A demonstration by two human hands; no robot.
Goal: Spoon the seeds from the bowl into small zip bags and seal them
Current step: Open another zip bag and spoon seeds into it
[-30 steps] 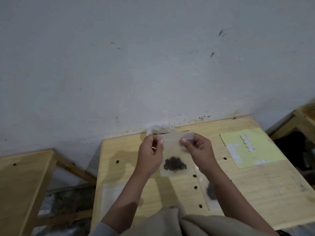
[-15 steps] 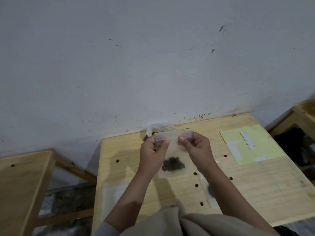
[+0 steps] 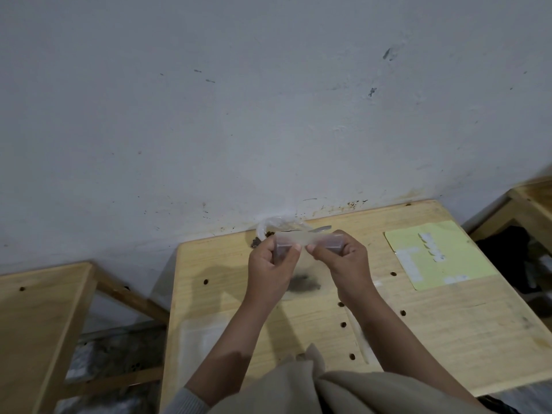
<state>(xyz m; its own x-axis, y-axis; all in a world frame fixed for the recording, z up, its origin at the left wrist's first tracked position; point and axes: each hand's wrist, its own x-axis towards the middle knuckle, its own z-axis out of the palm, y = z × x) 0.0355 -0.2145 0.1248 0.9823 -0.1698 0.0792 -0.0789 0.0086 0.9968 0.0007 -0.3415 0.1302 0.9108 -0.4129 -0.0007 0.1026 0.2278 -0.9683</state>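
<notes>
Wooden table (image 3: 448, 324) fills the lower middle of the frame, pushed up against a scuffed white wall (image 3: 268, 100). There's a yellow label sheet (image 3: 433, 255) at right centre and a stack of empty zip bags (image 3: 203, 339) lying flat at lower left of the tabletop.

Looks like we're in the sealing step. Both hands are up in the centre of the frame, close together, each pinching the top strip of the small zip bag (image 3: 301, 265): left hand (image 3: 270, 271) on the left end, right hand (image 3: 348, 265) on the right end, thumbs nearly meeting. The seeds (image 3: 303, 283) sit as a dark, blurry clump at the bottom of the hanging bag. Just behind the hands, against the wall, is the clear bowl (image 3: 268, 227) with the spoon (image 3: 321, 229) resting in it.

Next move, I'd guess: run the thumbs along the zip until it's pressed shut end to end, keeping the bag upright so nothing spills.

Compared with a second ago, the thumbs have closed in toward the middle of the strip, and the seed clump is smeared now, so the bag's moving.
</notes>
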